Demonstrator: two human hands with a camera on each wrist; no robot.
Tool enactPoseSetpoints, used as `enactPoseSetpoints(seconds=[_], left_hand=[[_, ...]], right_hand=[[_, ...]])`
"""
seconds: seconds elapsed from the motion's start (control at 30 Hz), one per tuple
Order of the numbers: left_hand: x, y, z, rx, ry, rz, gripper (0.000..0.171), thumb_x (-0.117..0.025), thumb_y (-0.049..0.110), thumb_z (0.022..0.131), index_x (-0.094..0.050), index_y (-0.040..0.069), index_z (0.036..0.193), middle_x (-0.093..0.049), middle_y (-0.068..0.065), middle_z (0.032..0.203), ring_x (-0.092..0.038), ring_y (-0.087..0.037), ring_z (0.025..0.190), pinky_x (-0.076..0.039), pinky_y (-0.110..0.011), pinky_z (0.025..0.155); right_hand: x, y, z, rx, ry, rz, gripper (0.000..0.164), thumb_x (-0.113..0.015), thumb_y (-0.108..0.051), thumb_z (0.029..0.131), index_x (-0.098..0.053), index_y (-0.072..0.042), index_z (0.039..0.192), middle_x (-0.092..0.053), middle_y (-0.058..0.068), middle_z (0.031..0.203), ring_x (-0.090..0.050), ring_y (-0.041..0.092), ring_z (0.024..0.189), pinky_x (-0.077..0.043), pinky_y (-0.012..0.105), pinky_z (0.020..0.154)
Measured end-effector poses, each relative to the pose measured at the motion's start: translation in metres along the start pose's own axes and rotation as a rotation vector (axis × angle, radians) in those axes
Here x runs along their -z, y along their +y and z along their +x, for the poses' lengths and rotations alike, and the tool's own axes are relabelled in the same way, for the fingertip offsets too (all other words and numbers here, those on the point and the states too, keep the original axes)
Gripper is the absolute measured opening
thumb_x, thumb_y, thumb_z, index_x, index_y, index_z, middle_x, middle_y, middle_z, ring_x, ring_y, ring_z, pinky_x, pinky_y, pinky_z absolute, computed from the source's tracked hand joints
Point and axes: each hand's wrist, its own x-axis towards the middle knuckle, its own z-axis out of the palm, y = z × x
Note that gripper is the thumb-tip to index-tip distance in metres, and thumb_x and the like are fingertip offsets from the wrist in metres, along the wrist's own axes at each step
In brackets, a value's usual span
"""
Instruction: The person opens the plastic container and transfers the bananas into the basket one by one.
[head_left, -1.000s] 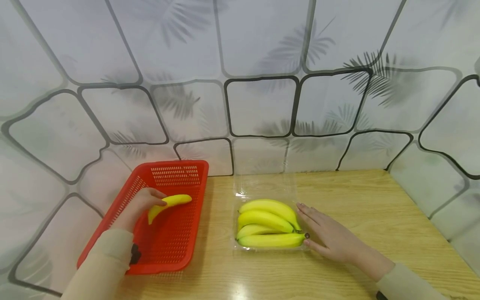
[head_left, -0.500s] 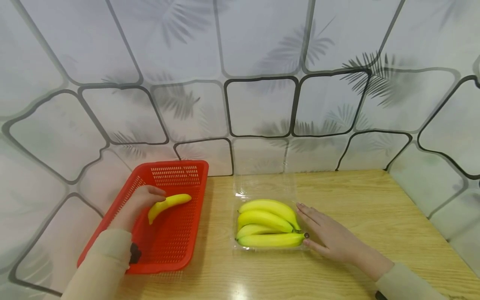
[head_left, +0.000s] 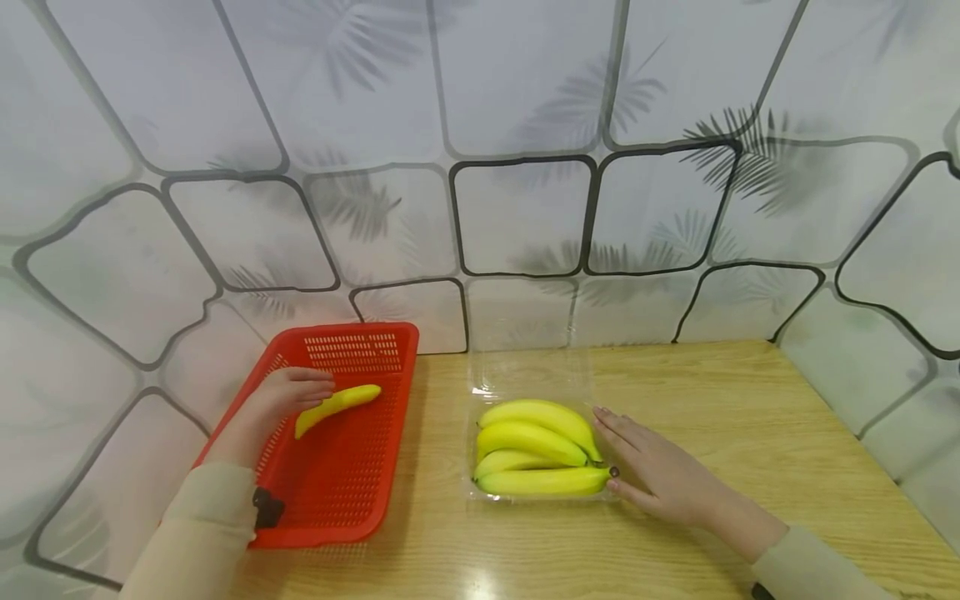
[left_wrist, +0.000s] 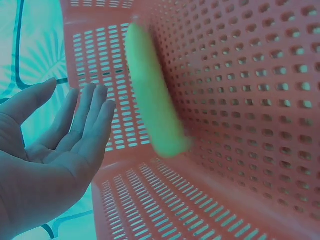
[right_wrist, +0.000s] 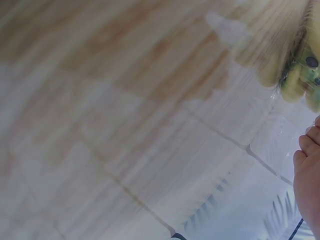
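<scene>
In the head view, a single yellow banana [head_left: 358,396] lies in the red plastic basket [head_left: 411,367]. My left hand [head_left: 279,398] is over the basket, partly covering the banana from above. The left wrist view shows that hand [left_wrist: 60,155] with its fingers spread and relaxed, a gap between them and the banana [left_wrist: 152,95]. Several bananas [head_left: 528,440] sit side by side in a clear plastic box [head_left: 525,497] with its lid [head_left: 528,371] up. My right hand [head_left: 660,468] rests its extended fingers along the box's right side, by the banana stems.
The basket and the box stand on a light wooden table [head_left: 720,400], with a strip of tabletop between them. Behind the table rises a white wall [head_left: 517,212] with grey outlines and leaf patterns. A black piece [head_left: 267,508] is at my left wrist.
The fingers of my left hand have let go of the banana and lifted slightly up and left. The banana stays in the basket. My right hand has kept its place at the box.
</scene>
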Motion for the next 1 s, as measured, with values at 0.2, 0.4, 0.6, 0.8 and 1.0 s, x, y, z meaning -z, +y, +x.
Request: enactPoseSetpoints(seconds=[0.2, 0.4, 0.6, 0.8, 1.0], left_hand=[[-0.004, 0.007, -0.005, -0.086, -0.050, -0.052, 0.058, -0.052, 0.017, 0.112, -0.035, -0.020, 0.154, -0.068, -0.024, 0.141, -0.074, -0.005, 0.109, -0.061, -0.029, 0.102], [-0.013, 0.022, -0.010, -0.089, -0.089, -0.086, 0.063, -0.053, 0.024, 0.112, -0.033, -0.013, 0.159, -0.055, -0.027, 0.155, -0.072, -0.005, 0.116, -0.058, -0.029, 0.106], [-0.026, 0.035, -0.012, -0.108, -0.110, -0.073, 0.063, -0.056, 0.026, 0.111, -0.037, -0.009, 0.159, -0.050, -0.028, 0.159, -0.072, -0.014, 0.125, -0.058, -0.031, 0.108], [-0.041, 0.043, -0.011, -0.162, -0.122, -0.041, 0.059, -0.059, 0.024, 0.110, -0.043, -0.009, 0.156, -0.054, -0.029, 0.155, -0.070, -0.023, 0.130, -0.055, -0.040, 0.112], [-0.056, 0.051, -0.011, -0.180, -0.141, -0.048, 0.054, -0.062, 0.022, 0.108, -0.051, -0.008, 0.152, -0.061, -0.027, 0.149, -0.073, -0.008, 0.113, -0.057, -0.037, 0.109]], right_hand=[[0.000, 0.001, -0.001, 0.004, 0.003, -0.006, 0.072, -0.068, -0.034, 0.103, -0.042, 0.004, 0.159, -0.045, 0.024, 0.164, -0.050, 0.039, 0.145, -0.001, 0.014, 0.132], [-0.001, 0.000, -0.001, 0.003, 0.001, 0.000, 0.072, -0.068, -0.034, 0.103, -0.042, 0.004, 0.159, -0.044, 0.024, 0.165, -0.050, 0.039, 0.145, -0.001, 0.013, 0.132], [0.001, -0.001, 0.000, -0.004, -0.006, 0.007, 0.072, -0.069, -0.034, 0.103, -0.042, 0.004, 0.159, -0.045, 0.024, 0.164, -0.050, 0.040, 0.144, -0.001, 0.013, 0.131], [0.002, -0.002, 0.001, -0.001, -0.002, 0.003, 0.072, -0.069, -0.034, 0.103, -0.043, 0.004, 0.158, -0.045, 0.024, 0.164, -0.051, 0.041, 0.144, -0.001, 0.013, 0.131], [0.001, -0.001, 0.000, -0.005, -0.008, 0.003, 0.072, -0.069, -0.034, 0.103, -0.042, 0.004, 0.159, -0.045, 0.024, 0.164, -0.050, 0.039, 0.145, -0.001, 0.013, 0.131]])
